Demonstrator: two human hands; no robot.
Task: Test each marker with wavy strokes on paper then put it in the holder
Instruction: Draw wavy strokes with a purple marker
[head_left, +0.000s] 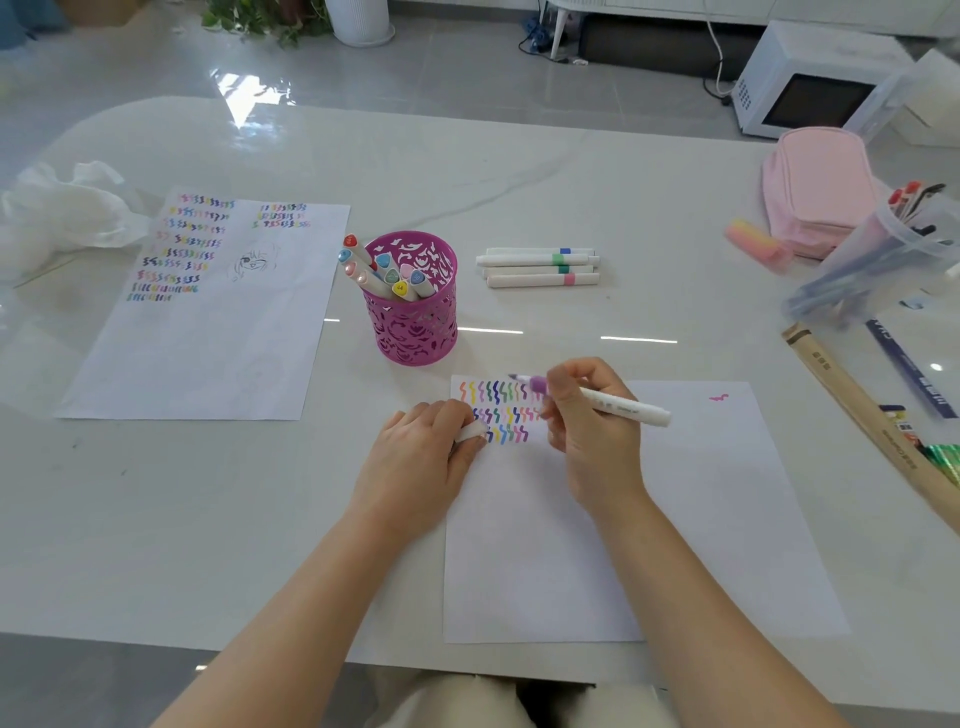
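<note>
The marker (613, 402) is white-bodied with a purple collar and a purple tip. It lies slanted in the right hand (592, 431), pinched near the collar by curled fingers, with its tail pointing right. Its tip is at the end of the top row of wavy strokes on the paper (675, 519); whether it touches the sheet cannot be told. Three rows of strokes in many colours fill the paper's upper left corner. The left hand (421, 457) rests at the paper's left edge, its fingers curled round a white cap (470, 431).

Beyond the paper stands the pink cut-out holder (415, 332), upright, with several markers leaning in it, coloured ends up. To its right, four capped markers (537, 266) lie side by side on the table. At the far right, a clear tub (883, 260) holds pens, near a pink case (815, 182).
</note>
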